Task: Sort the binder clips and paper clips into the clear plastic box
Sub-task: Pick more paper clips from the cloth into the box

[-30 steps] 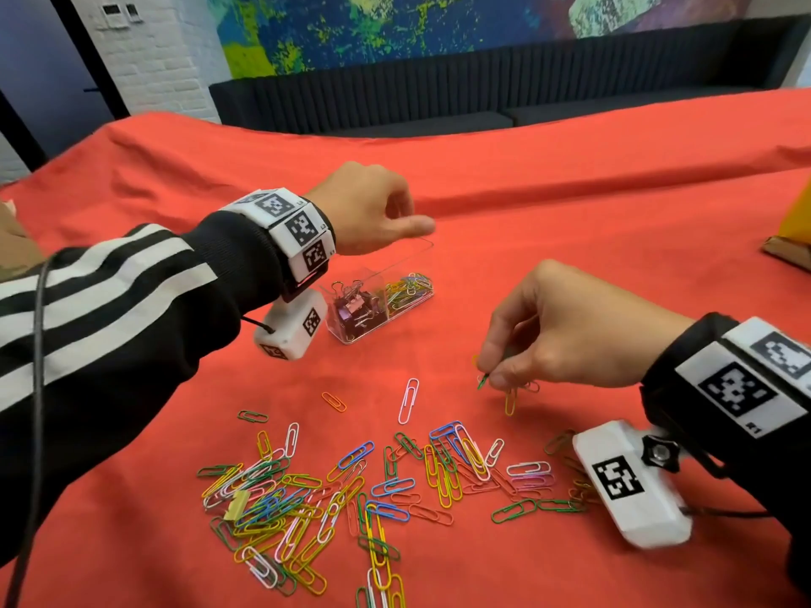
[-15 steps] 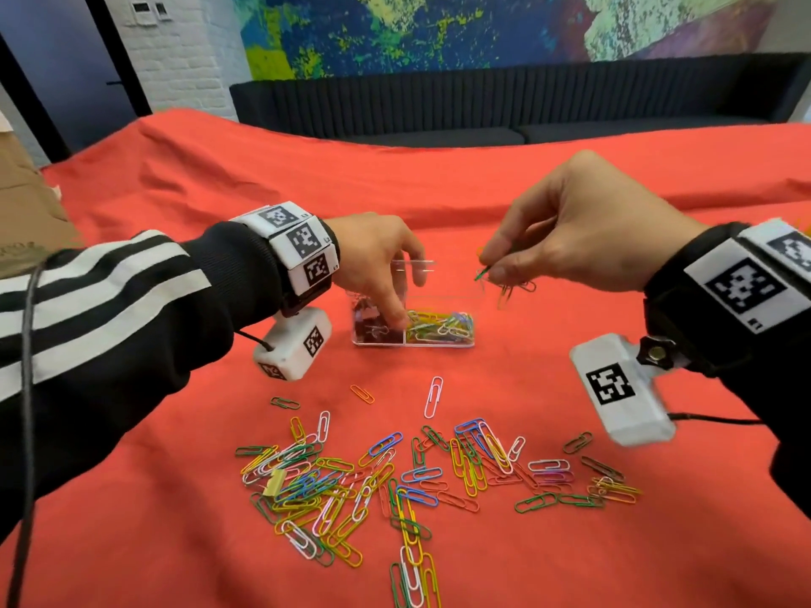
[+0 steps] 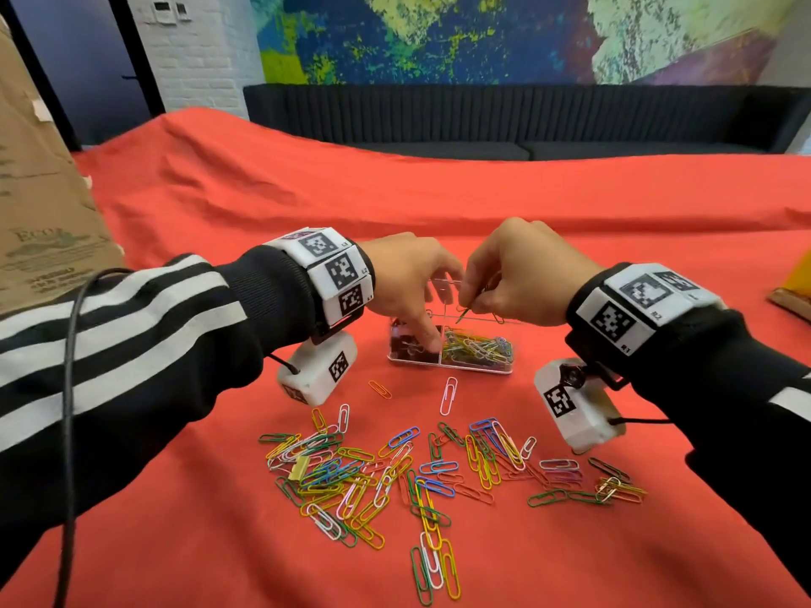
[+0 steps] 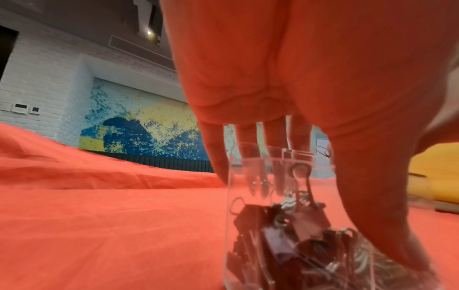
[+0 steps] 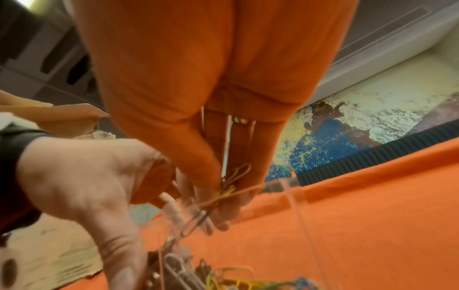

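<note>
The clear plastic box (image 3: pixel 478 369) stands on the red cloth. Its left compartment holds dark binder clips (image 4: pixel 273 225) and its right one coloured paper clips (image 3: pixel 478 348). My left hand (image 3: pixel 434 313) grips the box from above, thumb (image 4: pixel 372 215) on the near wall and fingers behind the far wall. Directly over the right compartment, my right hand (image 3: pixel 469 307) pinches a few paper clips (image 5: pixel 231 188) that dangle at the box's rim. A loose pile of paper clips (image 3: pixel 395 471) lies in front of the box, with a small yellow clip (image 3: pixel 298 469) in it.
A cardboard box (image 3: pixel 39 212) stands at the left edge. A yellow object (image 3: pixel 796 283) sits at the right edge. A dark sofa (image 3: pixel 526 120) runs along the back wall. Single clips (image 3: pixel 448 394) lie between the pile and the box.
My right hand lifted the pinched clips off the cloth and carried them left to above the box. My left hand came down and took hold of the box.
</note>
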The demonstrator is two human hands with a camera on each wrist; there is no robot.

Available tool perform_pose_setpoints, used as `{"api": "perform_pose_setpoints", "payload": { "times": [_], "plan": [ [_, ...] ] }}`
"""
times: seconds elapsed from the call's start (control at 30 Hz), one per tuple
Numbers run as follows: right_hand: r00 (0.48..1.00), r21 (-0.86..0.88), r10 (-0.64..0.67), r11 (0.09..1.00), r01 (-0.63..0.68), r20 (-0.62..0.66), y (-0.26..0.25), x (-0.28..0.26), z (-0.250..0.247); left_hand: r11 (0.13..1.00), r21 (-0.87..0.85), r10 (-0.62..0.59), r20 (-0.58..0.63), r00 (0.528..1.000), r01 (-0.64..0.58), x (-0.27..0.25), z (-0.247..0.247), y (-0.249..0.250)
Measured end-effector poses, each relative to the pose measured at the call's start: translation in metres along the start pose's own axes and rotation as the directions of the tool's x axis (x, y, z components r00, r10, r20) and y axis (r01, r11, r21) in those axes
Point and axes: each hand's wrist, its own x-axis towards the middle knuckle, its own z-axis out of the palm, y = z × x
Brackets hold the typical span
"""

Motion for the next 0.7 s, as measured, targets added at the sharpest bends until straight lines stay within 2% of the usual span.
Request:
{"api": "perform_pose_setpoints", "payload": {
  "times": [0.2,0.3,0.37,0.43,0.47,0.5,0.53,0.6,0.63,0.7],
  "plan": [
    [0.999,-0.032,0.019,0.999,-0.018,0.035,0.005,-0.001,0.001,0.999,0.05,0.005,-0.046,0.999,-0.003,-0.016,-0.001,-0.006],
    [1.0,-0.032,0.02,0.999,-0.02,-0.01,0.008,0.0,-0.001,0.993,0.119,0.033,-0.136,0.99,-0.017,-0.026,-0.001,-0.006],
    [0.999,-0.019,0.021,1.0,-0.022,-0.04,0.008,-0.002,-0.004,0.987,0.152,0.096,-0.292,0.952,-0.053,-0.032,0.002,-0.003],
    [0.997,-0.003,0.018,1.0,-0.018,-0.069,0.008,-0.006,-0.009,0.977,0.195,0.164,-0.46,0.873,-0.08,-0.04,0.007,0.006],
    [0.996,0.002,0.012,1.0,-0.012,-0.085,0.007,-0.009,-0.012,0.974,0.202,0.193,-0.5,0.844,-0.103,-0.044,0.009,0.013],
    [0.995,0.009,0.007,1.0,-0.006,-0.095,0.007,-0.013,-0.014,0.971,0.199,0.216,-0.491,0.844,-0.132,-0.049,0.011,0.022],
    [0.996,0.017,0.004,1.0,-0.003,-0.093,0.006,-0.019,-0.017,0.971,0.184,0.221,-0.425,0.878,-0.155,-0.055,0.013,0.031],
    [1.0,0.022,-0.002,1.0,0.003,-0.022,0.005,-0.033,-0.02,0.969,0.201,0.179,-0.168,0.969,-0.144,-0.063,0.022,0.045],
    [0.999,0.011,-0.004,1.0,0.004,0.04,0.004,-0.041,-0.02,0.957,0.248,0.164,-0.036,0.986,-0.15,-0.065,0.028,0.05],
    [0.981,-0.043,-0.004,0.999,0.013,0.194,0.003,-0.057,-0.015,0.936,0.305,0.141,0.135,0.981,-0.176,-0.068,0.043,0.054]
  ]
}}
